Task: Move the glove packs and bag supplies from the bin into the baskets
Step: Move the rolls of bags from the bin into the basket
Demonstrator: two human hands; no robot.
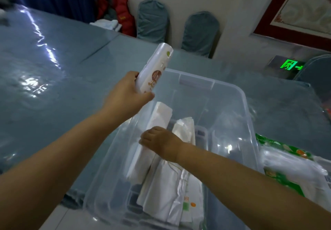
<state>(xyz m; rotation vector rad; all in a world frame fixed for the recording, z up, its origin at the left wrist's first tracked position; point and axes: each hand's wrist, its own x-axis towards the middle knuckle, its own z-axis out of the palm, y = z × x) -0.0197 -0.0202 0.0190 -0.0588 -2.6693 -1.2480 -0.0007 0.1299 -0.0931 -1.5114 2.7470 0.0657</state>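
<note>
A clear plastic bin (240, 93) stands on the table in front of me, with several white packs lying in it. My left hand (125, 93) holds a white roll of bags (154, 68) with a brown label, tilted up above the bin's left rim. My right hand (159, 142) is down inside the bin, its fingers closed around a long white pack (155, 120) that leans against the left wall. More white packs (166, 190) lie flat below it. No baskets are in view.
Green-and-white packs (290, 172) lie on the table to the right of the bin. The table has a shiny grey-blue cover (53, 68). Two covered chairs (152, 18) and a red jacket (118, 6) are behind it by the wall.
</note>
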